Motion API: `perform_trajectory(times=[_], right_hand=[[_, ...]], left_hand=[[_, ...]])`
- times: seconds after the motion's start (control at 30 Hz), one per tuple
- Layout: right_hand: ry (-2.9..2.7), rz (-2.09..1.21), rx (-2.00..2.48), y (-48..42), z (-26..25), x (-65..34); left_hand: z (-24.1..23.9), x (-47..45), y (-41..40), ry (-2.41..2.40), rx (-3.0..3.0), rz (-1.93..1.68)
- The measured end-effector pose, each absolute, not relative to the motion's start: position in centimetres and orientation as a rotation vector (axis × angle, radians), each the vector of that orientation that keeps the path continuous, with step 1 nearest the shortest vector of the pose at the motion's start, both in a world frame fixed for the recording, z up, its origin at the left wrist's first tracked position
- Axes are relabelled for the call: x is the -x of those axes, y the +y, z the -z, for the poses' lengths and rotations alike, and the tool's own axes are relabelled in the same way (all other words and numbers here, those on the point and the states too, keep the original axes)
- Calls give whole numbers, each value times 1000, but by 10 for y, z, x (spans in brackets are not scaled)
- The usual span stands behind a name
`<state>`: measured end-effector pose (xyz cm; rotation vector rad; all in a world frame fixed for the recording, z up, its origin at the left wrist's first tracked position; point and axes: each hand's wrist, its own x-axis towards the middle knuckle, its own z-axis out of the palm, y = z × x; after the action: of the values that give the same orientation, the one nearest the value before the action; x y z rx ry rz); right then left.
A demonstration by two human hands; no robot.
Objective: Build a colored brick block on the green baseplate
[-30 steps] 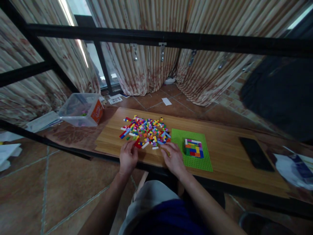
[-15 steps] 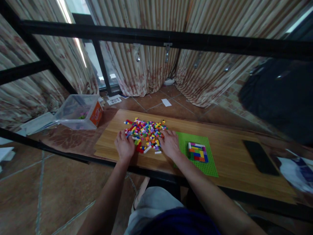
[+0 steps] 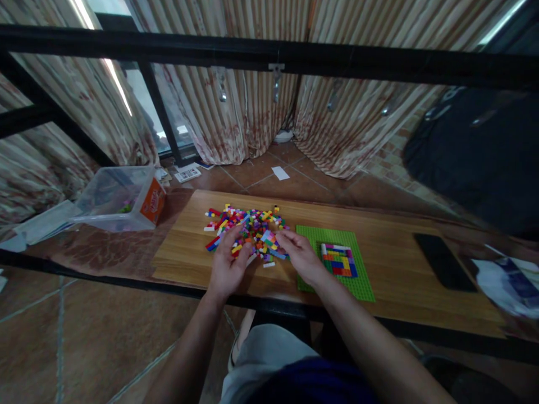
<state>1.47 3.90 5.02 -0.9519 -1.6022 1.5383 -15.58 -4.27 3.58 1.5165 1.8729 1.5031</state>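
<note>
Left hand (image 3: 227, 265) and right hand (image 3: 301, 256), fingers spread, on the near edge of the pile of small bricks (image 3: 252, 217) on the tabletop (image 3: 391, 261).

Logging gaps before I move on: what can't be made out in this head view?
All in the head view:
Near side of the brick pile: covered by the left hand and right hand; whether either grips a brick cannot be told.
Single bricks: too small to tell shapes.
Inside the clear bin: contents blurred behind its walls.
The white and blue item: cut off by the right edge, blurred.
</note>
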Motion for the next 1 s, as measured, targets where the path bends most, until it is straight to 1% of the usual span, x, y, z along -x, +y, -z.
perform_trajectory(times=[0.1, 0.2, 0.4, 0.63, 1.0], right_hand=[[-1554, -1636, 907, 30, -61, -21], [-1478, -1655, 969, 27, -62, -25], [-1428, -1517, 977, 15, -54, -32], [-1491, -1351, 940, 4, -45, -31], [-1293, -1503, 981, -1, -42, -27]], left_hand=[[-51, 129, -38, 1474, -1328, -1481], [-57, 112, -33, 1321, -1083, -1507], [-56, 98, -36, 1253, -676, -1597], [-59, 88, -46, 1232, -608, -1595], [-52, 87, -50, 1254, -553, -1580]])
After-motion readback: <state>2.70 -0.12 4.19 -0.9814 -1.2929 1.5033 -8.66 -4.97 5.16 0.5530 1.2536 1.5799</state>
